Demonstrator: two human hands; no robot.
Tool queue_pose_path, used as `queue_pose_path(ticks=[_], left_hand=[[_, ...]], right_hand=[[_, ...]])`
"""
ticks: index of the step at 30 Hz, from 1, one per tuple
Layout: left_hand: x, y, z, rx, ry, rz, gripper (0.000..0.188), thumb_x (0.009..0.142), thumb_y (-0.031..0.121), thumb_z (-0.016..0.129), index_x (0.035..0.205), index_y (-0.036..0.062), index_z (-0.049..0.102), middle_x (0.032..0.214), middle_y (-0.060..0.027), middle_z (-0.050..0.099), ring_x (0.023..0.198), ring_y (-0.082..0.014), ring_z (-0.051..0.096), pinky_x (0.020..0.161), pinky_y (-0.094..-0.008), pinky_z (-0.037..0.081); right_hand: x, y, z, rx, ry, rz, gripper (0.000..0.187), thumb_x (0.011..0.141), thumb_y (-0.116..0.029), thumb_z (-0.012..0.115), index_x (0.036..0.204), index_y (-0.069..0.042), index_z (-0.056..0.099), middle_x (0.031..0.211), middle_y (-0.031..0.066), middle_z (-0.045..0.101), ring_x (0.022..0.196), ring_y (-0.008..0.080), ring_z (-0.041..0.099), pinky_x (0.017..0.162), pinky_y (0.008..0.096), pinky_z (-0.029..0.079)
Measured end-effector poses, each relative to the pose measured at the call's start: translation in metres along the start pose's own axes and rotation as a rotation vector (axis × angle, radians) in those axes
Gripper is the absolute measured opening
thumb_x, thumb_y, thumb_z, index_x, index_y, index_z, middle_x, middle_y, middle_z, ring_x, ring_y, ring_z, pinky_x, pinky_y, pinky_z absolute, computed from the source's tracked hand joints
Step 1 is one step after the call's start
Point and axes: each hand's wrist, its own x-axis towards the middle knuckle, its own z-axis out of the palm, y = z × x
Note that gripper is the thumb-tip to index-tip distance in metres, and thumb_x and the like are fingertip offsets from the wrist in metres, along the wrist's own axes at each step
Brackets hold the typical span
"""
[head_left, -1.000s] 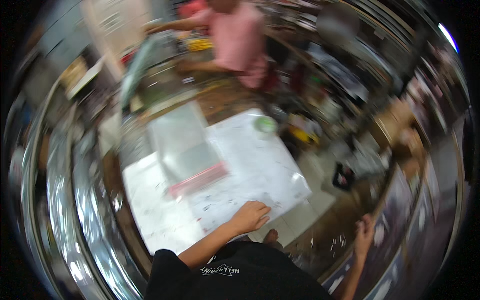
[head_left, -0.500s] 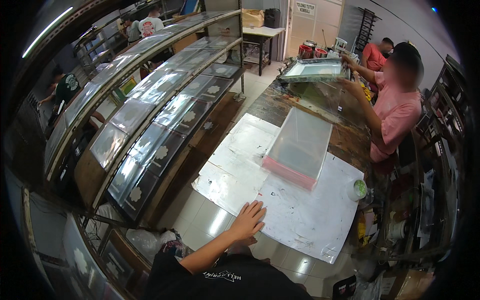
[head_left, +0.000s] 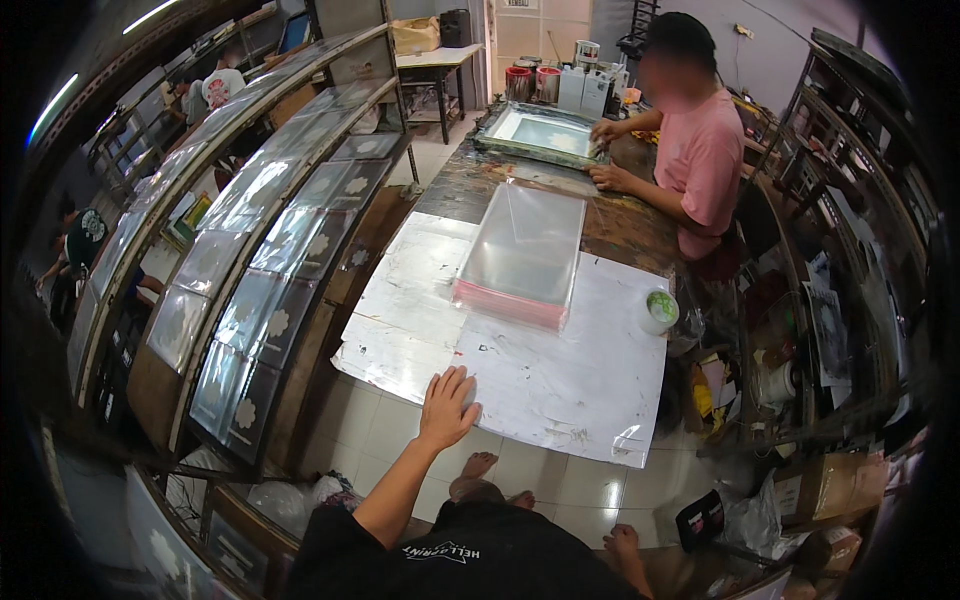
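My left hand [head_left: 450,408] rests flat on the near edge of the white sheet-covered table [head_left: 400,300], fingers stretched out and holding nothing. My right hand [head_left: 622,543] hangs low beside my body, away from the table, with its fingers loosely apart and nothing visible in it. Ahead of my left hand, a stack of clear plastic sheets [head_left: 525,245] with a pink near edge lies on the table. A roll of tape [head_left: 659,312], pale with green inside, sits near the table's right edge.
Across the table a person in a pink shirt [head_left: 705,160] has both hands at a framed screen [head_left: 540,135]. A drying rack [head_left: 300,245] with flower-printed clear sheets runs along my left. Shelves [head_left: 800,290] and cardboard boxes [head_left: 835,490] stand at right; cans [head_left: 548,84] stand behind.
My view has swung to the right. The co-worker has lowered the raised screen frame flat onto the table. My left hand stays at the table edge; my right hand has come into view.
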Motion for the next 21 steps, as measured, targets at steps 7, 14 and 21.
queue_pose_path(ticks=[7, 14, 21], left_hand=[[0.001, 0.005, 0.000, -0.026, -0.002, -0.010, 0.053, 0.086, 0.029, 0.064, 0.132, 0.0045, 0.056, 0.147, -0.0164, 0.046, 0.140, -0.0343, 0.037, 0.117, -0.0522, 0.023], [-0.005, -0.004, 0.008, 0.027, -0.016, -0.024, 0.053, 0.086, 0.029, 0.064, 0.132, 0.0043, 0.055, 0.147, -0.0172, 0.045, 0.140, -0.0360, 0.036, 0.117, -0.0529, 0.023], [0.000, 0.000, 0.007, -0.002, -0.035, -0.009, 0.053, 0.086, 0.027, 0.063, 0.132, 0.0031, 0.054, 0.148, -0.0182, 0.044, 0.140, -0.0373, 0.035, 0.118, -0.0540, 0.021]], right_hand=[[-0.007, 0.106, 0.010, -0.688, -0.244, -0.196, 0.026, 0.091, -0.014, 0.058, 0.113, -0.001, 0.061, 0.093, 0.0134, 0.064, 0.081, 0.0283, 0.070, 0.065, 0.0403, 0.056], [0.026, 0.100, 0.006, -0.465, -0.154, -0.087, 0.030, 0.091, -0.018, 0.058, 0.113, 0.003, 0.064, 0.091, 0.0157, 0.068, 0.080, 0.0276, 0.071, 0.067, 0.0417, 0.056], [0.001, 0.023, 0.033, -0.001, 0.025, 0.003, 0.026, 0.093, -0.011, 0.060, 0.117, 0.000, 0.059, 0.100, 0.0129, 0.066, 0.082, 0.0292, 0.073, 0.061, 0.0365, 0.058]])
